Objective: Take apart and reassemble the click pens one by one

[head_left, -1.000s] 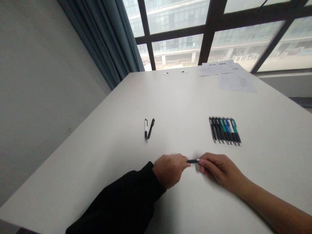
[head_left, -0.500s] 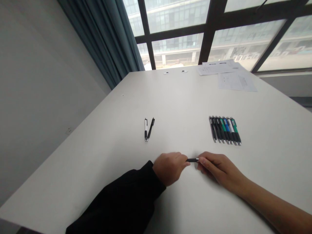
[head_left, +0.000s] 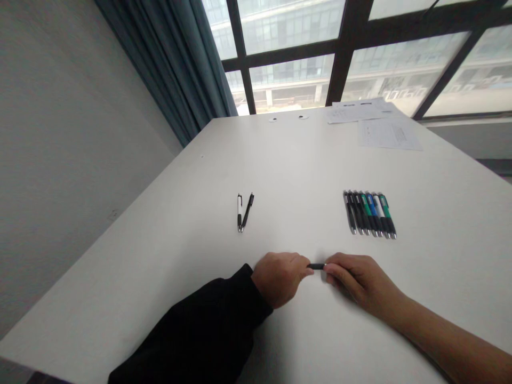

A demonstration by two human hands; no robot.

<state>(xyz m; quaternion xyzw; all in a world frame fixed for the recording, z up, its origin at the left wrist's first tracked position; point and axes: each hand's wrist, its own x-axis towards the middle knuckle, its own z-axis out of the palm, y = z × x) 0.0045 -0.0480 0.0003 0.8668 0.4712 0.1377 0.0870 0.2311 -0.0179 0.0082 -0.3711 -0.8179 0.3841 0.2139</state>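
Observation:
A dark pen (head_left: 317, 266) lies level between my two hands, with only its middle stretch showing. My left hand (head_left: 281, 278), below a black sleeve, is closed round the pen's left part. The fingertips of my right hand (head_left: 358, 277) pinch its right end. Beyond my left hand, a white-and-black pen (head_left: 239, 213) and a black pen (head_left: 247, 212) lie on the white table (head_left: 160, 256), their tips close together and their tops apart. Farther right, a row of several pens (head_left: 368, 214) in black, green, blue and white lies side by side.
Printed papers (head_left: 390, 133) lie at the table's far right, by the window. Two small white pieces with dark spots, one of them a round piece (head_left: 303, 117), are at the far edge. A blue curtain (head_left: 176, 64) hangs at the back left.
Both hands and the pen between them have shifted very slightly toward me. Slightly less of the pen shows between them. The pens lying on the table have not moved.

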